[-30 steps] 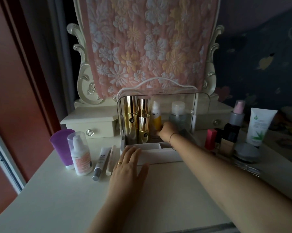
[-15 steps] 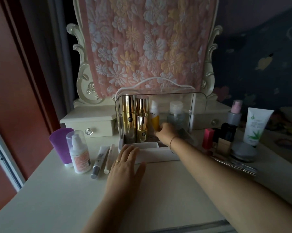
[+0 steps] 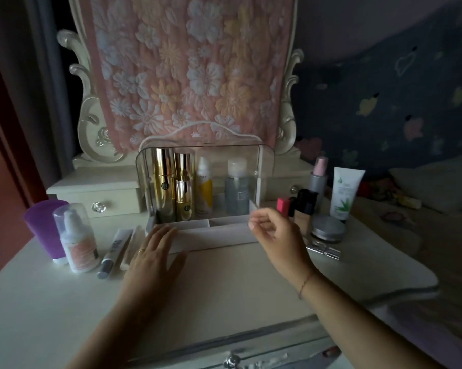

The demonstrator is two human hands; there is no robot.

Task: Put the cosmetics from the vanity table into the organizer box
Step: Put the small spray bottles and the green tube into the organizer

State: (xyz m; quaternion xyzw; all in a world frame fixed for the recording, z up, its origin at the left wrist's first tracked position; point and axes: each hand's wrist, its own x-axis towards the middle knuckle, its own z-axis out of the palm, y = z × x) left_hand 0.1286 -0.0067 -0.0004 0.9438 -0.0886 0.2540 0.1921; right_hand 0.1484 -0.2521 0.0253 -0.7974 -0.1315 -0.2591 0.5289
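The clear-lidded white organizer box [image 3: 219, 234] stands at the middle of the vanity table [image 3: 224, 286]. Inside it stand two gold bottles [image 3: 164, 182], a yellow-and-white bottle [image 3: 204, 186] and a clear bottle with a white cap [image 3: 236, 186]. My left hand [image 3: 152, 255] lies flat on the table, fingertips touching the box's front left corner. My right hand [image 3: 276, 233] hovers empty at the box's front right corner, fingers loosely curled. To the left wait a purple tube [image 3: 44, 230], a pump bottle [image 3: 77, 237] and two slim tubes [image 3: 118, 247].
Right of the box stand a red lipstick [image 3: 282, 206], a foundation bottle [image 3: 304, 209], a round silver jar [image 3: 327, 229], a pink-capped spray [image 3: 318, 179], a green-leaf white tube [image 3: 345, 193] and a metal tool [image 3: 324, 249]. A cloth-covered mirror [image 3: 192, 70] rises behind.
My right hand has drawn back out of the box, leaving the clear bottle standing inside, and now hovers empty at the front right corner. The left hand has stayed put.
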